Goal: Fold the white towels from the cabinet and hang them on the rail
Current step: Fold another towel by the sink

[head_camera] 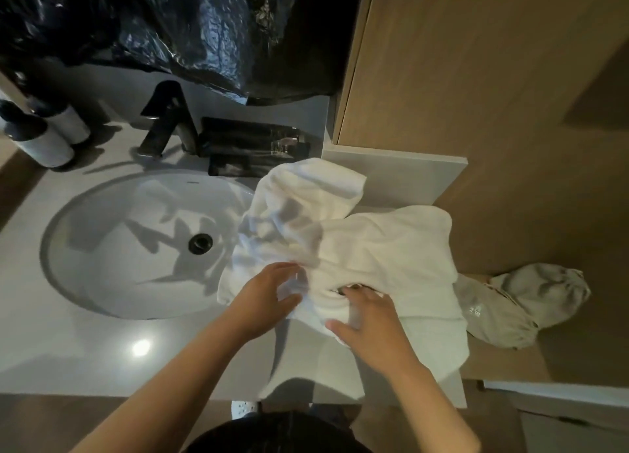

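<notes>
A rumpled white towel lies heaped on the grey counter to the right of the sink, its left edge hanging over the basin rim and its right side draping off the counter's end. My left hand lies on the towel's near left part with fingers bent into the cloth. My right hand rests on the towel's near middle, thumb spread, fingertips tucked into a fold. No rail is in view.
An oval sink with a black drain fills the counter's left. Behind it stand a black tap, two white bottles and a black tray. Black plastic covers the wall above. A beige cloth bag hangs by the wooden cabinet at right.
</notes>
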Motion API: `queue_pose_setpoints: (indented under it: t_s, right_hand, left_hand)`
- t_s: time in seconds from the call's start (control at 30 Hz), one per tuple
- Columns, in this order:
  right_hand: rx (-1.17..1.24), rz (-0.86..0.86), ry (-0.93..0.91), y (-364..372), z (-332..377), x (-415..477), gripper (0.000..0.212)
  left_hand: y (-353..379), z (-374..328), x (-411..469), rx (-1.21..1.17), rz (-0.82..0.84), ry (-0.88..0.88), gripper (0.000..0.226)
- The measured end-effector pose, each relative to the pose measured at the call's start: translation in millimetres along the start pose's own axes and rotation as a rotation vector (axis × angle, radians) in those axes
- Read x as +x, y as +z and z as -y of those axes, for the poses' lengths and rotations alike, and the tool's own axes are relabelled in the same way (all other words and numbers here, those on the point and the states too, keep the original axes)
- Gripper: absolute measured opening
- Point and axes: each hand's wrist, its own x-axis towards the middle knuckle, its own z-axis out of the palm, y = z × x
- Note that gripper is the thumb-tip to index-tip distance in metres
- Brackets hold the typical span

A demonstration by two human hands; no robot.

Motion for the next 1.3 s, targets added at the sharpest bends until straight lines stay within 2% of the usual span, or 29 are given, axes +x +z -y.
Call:
queue_pose_setpoints:
  t_s: [0.13, 0.23, 0.4, 0.73, 0.87, 0.9, 1.0, 1.07, 1.1, 1.23, 1.3]
  right_hand:
    - [-0.090, 0.033, -0.007, 4.0, 0.7, 11.1, 0.052]
    - [0.003, 0.045, -0.015, -1.0, -0.4, 13.8, 0.044]
    - [0.160, -0.030, -0.055, -25.5, 3.6, 1.9, 0.029]
    - [0.285, -0.188, -0.170, -77.5, 29.0, -0.9, 0.016]
    - [0.305, -0.281, -0.193, -89.2, 33.4, 3.7, 0.025]
    - [0.303, -0.290, -0.196, -91.5, 35.1, 5.4, 0.026]
    - [0.327, -0.304, -0.207, -97.6, 41.0, 9.5, 0.014]
    - [0.338, -0.314, -0.215, -101.9, 45.8, 11.7, 0.005]
    - [0.339, -0.321, -0.220, -104.3, 47.9, 12.6, 0.005]
    - [0.384, -0.340, -0.233, -118.4, 59.7, 17.8, 0.007]
    - [0.403, -0.360, -0.261, -129.0, 68.9, 19.5, 0.012]
  left_hand:
    - [-1.9, 1.2, -0.5, -0.001, -0.003, -0.005, 0.049]
    - [-3.5, 2.2, -1.6, 0.002, -0.020, 0.002, 0.046]
    - [-9.0, 0.0, -0.9, -0.031, -0.026, 0.043, 0.043]
    - [-32.1, -18.8, 6.6, -0.236, 0.020, -0.025, 0.068]
    - [-40.8, -28.0, 1.9, -0.299, 0.022, -0.069, 0.044]
    - [-42.3, -28.7, 0.0, -0.315, 0.028, -0.066, 0.049]
    - [-44.4, -25.7, -5.8, -0.289, 0.041, -0.052, 0.093]
    - [-47.7, -26.7, -13.7, -0.317, 0.018, -0.011, 0.098]
    - [-49.8, -27.6, -17.9, -0.332, -0.001, 0.020, 0.092]
    - [-63.0, -38.6, -29.4, -0.299, -0.102, 0.163, 0.037]
    - [-71.0, -47.4, -31.9, -0.314, -0.136, 0.204, 0.022]
